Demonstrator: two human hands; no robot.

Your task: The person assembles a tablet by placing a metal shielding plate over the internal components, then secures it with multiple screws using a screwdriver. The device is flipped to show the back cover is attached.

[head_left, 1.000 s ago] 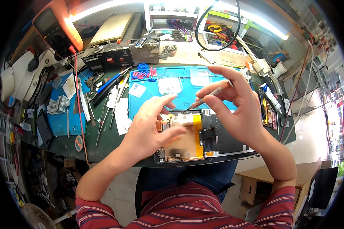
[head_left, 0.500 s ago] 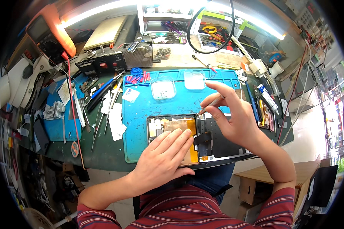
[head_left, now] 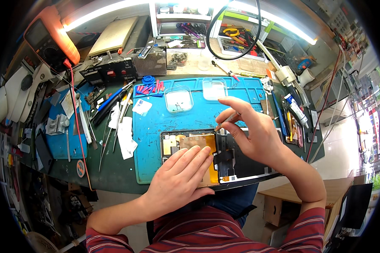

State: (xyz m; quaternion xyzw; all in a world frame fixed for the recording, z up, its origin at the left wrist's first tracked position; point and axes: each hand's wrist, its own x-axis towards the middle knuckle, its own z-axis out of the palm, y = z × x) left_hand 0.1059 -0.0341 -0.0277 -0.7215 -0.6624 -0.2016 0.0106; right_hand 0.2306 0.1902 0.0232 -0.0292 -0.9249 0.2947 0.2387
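Observation:
An opened tablet-like device lies at the front edge of the blue mat [head_left: 156, 122]. Its left half [head_left: 170, 145] shows a frame, inner parts and a gold-coloured sheet; the right half [head_left: 257, 162] is mostly black, and a dark flex strip bridges them. My left hand [head_left: 177, 170] rests flat on the left half, fingers extended, hiding much of it. Between the thumb and fingers of my right hand [head_left: 255, 133] is a slim precision screwdriver [head_left: 231, 118], tilted, its tip down at the frame's upper corner near the joint. Whether a screw sits under the tip is too small to tell.
Behind the device stand two clear plastic boxes, the left one [head_left: 178, 100] holding small dark pieces. Tweezers and white paper [head_left: 126, 139] lie left of the mat. Pens and a white-blue tube [head_left: 296, 109] are at the right. A black cable loop [head_left: 211, 40] hangs above.
The view has shifted slightly. My right hand has tilted a little, and the screwdriver tip stays at the same corner. My left hand remains flat on the device.

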